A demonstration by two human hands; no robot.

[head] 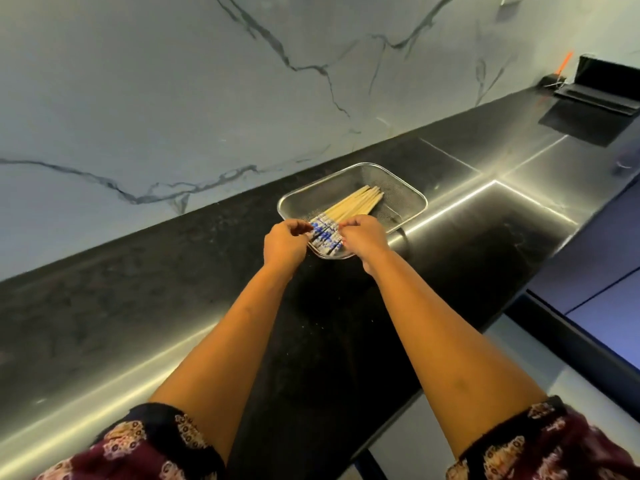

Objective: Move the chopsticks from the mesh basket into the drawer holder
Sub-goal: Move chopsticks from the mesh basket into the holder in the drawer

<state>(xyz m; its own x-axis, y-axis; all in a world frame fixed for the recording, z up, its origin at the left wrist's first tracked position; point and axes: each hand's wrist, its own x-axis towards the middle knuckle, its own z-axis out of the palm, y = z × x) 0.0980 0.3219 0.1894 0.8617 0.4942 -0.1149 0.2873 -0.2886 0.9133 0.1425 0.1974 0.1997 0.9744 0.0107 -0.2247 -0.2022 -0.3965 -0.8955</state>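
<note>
On table, back half near the wall: all the action sits here.
table (pixel 145 278): dark stone top with a steel strip along the front edge; runs from the near left to the far right.
mesh basket (pixel 401 194): shallow rectangular wire tray with rounded corners, flat on the table close to the back edge, just left of a steel inset panel.
chopsticks (pixel 349 207): bundle of pale wooden sticks lying inside the basket, roughly parallel, on a diagonal. Blue-and-white patterned ends at the basket's near rim, plain tips toward its far corner. None out of the basket.
left hand (pixel 284 241): at the basket's near left corner, fingers curled, thumb and fingertips closed on the left side of the patterned ends. Pinching, though how many sticks it has I cannot tell.
right hand (pixel 362 233): at the basket's near right side, fingers bent down over the right side of the same patterned ends. Pinching too; exact contact is hidden by the knuckles.
hands vs each other: near, the patterned ends between them, not touching.
sleeves (pixel 145 441): dark red floral print, both ending above the elbow.
wall (pixel 173 98): pale marble with dark veins, directly behind the table.
far right corner: black stand (pixel 602 88) with an orange stick beside it, well apart from the basket.
</note>
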